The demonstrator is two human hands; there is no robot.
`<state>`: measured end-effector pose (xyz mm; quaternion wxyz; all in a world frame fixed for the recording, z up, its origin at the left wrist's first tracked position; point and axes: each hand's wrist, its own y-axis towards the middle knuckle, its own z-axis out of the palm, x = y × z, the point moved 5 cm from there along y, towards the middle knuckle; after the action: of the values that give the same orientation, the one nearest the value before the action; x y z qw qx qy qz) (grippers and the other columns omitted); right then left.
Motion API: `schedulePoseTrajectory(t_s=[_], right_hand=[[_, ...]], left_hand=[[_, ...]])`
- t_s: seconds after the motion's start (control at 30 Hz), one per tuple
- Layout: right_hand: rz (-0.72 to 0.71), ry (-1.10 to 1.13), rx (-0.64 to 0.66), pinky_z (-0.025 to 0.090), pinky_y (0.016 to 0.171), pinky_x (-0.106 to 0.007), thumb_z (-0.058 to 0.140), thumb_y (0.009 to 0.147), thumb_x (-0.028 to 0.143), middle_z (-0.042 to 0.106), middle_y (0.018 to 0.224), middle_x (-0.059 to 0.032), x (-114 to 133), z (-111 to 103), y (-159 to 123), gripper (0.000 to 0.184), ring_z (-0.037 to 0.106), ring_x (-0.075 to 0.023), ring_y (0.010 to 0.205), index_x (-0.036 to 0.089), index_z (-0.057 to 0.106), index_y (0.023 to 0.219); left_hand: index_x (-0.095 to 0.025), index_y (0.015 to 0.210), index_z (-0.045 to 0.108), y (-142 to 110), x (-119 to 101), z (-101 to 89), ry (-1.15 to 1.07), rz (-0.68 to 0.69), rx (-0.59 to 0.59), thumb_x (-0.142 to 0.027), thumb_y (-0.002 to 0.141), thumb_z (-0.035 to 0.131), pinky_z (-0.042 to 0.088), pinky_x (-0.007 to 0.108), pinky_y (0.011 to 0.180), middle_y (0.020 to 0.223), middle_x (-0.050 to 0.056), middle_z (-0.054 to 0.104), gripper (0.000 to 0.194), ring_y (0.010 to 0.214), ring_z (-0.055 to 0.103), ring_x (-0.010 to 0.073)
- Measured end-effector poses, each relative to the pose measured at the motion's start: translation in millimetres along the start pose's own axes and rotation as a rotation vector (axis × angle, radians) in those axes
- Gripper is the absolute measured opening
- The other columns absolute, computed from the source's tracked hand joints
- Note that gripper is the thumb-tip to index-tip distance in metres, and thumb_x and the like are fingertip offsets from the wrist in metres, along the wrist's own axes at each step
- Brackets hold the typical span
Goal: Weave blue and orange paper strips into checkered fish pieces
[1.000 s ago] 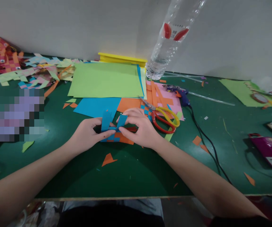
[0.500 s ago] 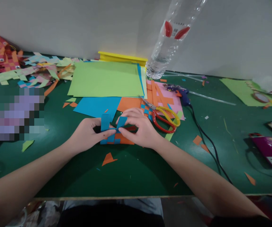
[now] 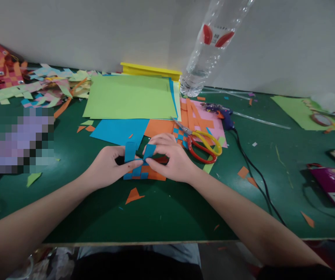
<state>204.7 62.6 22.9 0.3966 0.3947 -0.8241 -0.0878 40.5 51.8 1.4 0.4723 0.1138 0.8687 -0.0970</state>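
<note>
A: What has changed in front of us over the last second?

B: Not much. The woven piece (image 3: 145, 173), blue and orange, has its near edge a little lower than before, so we see slightly more of its checked face. Our hands have kept almost the same pose. We'd judge that a small tilt, with the weave itself looking no further along.

A: Where do we have it now?

B: Between our hands, low over the green table (image 3: 185, 214); we can't tell whether the edge touches down. The blue sheet (image 3: 117, 130) lies beyond it, the scissors (image 3: 189, 132) off to its right, and an orange scrap (image 3: 134, 195) nearer us.

A: How are we gripping it?

B: Our left hand (image 3: 110, 165) is closed on the piece, thumb laid across the front and fingers mostly hidden behind. Our right hand (image 3: 175, 159) pinches the slanted strip (image 3: 150, 151) at its base, thumb tip close to the forefinger, the other fingers loosely curled.

A: And the upright strip (image 3: 130, 151)?

B: It stands beside our left fingers. Both strips remain raised, so we'd call this steadying more than weaving.
</note>
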Motion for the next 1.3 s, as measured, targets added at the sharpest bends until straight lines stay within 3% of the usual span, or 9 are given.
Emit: schedulePoseTrajectory(t_s=[0.17,0.4,0.53,0.63,0.73,0.9,1.03,1.2,1.3], right_hand=[[0.01,0.022,0.015,0.038,0.089,-0.041,0.059,0.084,0.027,0.07,0.089,-0.0036,-1.7,0.7,0.5,0.014,0.059,-0.0203,0.098,0.022,0.06,0.071],[0.048,0.048,0.008,0.039,0.091,-0.043,0.06,0.084,0.027,0.07,0.091,-0.0054,-6.2,0.3,-0.4,0.01,0.059,-0.0216,0.099,0.021,0.061,0.075],[0.034,0.057,-0.011,0.042,0.089,-0.042,0.06,0.084,0.027,0.069,0.089,-0.0045,-5.0,-0.7,-0.6,0.011,0.06,-0.0208,0.095,0.021,0.06,0.075],[0.073,0.098,-0.091,0.044,0.089,-0.041,0.061,0.084,0.029,0.069,0.098,-0.0055,-5.9,-6.4,-0.5,0.01,0.062,-0.02,0.095,0.021,0.061,0.09],[0.118,0.117,-0.243,0.046,0.088,-0.04,0.06,0.084,0.027,0.066,0.101,-0.0064,-8.2,-16.4,-1.6,0.021,0.062,-0.0192,0.095,0.021,0.057,0.104],[0.069,-0.035,-0.491,0.047,0.081,-0.038,0.058,0.083,0.019,0.062,0.088,-0.0034,-4.2,-29.3,-5.1,0.008,0.059,-0.0172,0.085,0.022,0.054,0.09],[-0.087,-0.27,-0.442,0.043,0.079,-0.036,0.057,0.084,0.013,0.068,0.079,0.0011,8.7,-22.3,-4.7,0.01,0.061,-0.0154,0.082,0.023,0.057,0.082],[-0.282,-0.494,-0.321,0.041,0.093,-0.039,0.06,0.084,0.014,0.074,0.095,0.0012,20.4,-8.0,-8.1,0.016,0.063,-0.0174,0.095,0.023,0.063,0.096],[-0.292,-0.545,-0.287,0.038,0.099,-0.04,0.06,0.085,0.015,0.075,0.098,0.0014,20.4,-5.0,-8.9,0.015,0.063,-0.0176,0.097,0.022,0.064,0.098]], left_hand=[[-0.018,0.077,0.071,-0.9,-1.0,-0.7,0.008,0.022,-0.012,-0.045,0.079,0.066,0.047,0.021,0.052,0.068,0.0,0.07,0.028,0.056,0.061,0.0136],[-0.021,0.082,0.075,0.2,6.2,1.3,-0.082,-0.014,-0.007,-0.047,0.076,0.069,0.055,0.026,0.061,0.084,0.002,0.076,0.028,0.069,0.068,0.0188],[-0.021,0.081,0.076,0.8,7.7,1.4,-0.112,-0.015,-0.016,-0.046,0.076,0.07,0.055,0.027,0.06,0.079,0.003,0.075,0.026,0.067,0.068,0.0196],[-0.021,0.083,0.075,1.3,10.7,-0.4,-0.181,-0.052,-0.041,-0.048,0.077,0.07,0.055,0.029,0.06,0.076,0.003,0.074,0.029,0.066,0.068,0.0201],[-0.019,0.083,0.073,1.7,15.8,-6.9,-0.267,-0.091,-0.163,-0.049,0.076,0.072,0.056,0.03,0.063,0.079,0.004,0.074,0.031,0.069,0.068,0.0205],[-0.02,0.088,0.073,1.2,23.7,-16.8,-0.482,-0.069,-0.385,-0.043,0.076,0.076,0.056,0.029,0.074,0.092,0.002,0.074,0.026,0.083,0.068,0.0197],[-0.019,0.091,0.073,1.8,24.0,-15.7,-0.576,-0.073,-0.387,-0.038,0.079,0.075,0.054,0.031,0.081,0.094,0.001,0.074,0.022,0.086,0.067,0.0185],[-0.019,0.089,0.072,2.7,19.8,-15.5,-0.539,-0.065,-0.385,-0.039,0.078,0.075,0.054,0.03,0.079,0.093,0.001,0.074,0.022,0.083,0.066,0.0174],[-0.019,0.09,0.072,2.9,20.7,-15.3,-0.55,-0.074,-0.38,-0.04,0.077,0.076,0.054,0.034,0.081,0.094,0.003,0.074,0.025,0.085,0.067,0.0198]])
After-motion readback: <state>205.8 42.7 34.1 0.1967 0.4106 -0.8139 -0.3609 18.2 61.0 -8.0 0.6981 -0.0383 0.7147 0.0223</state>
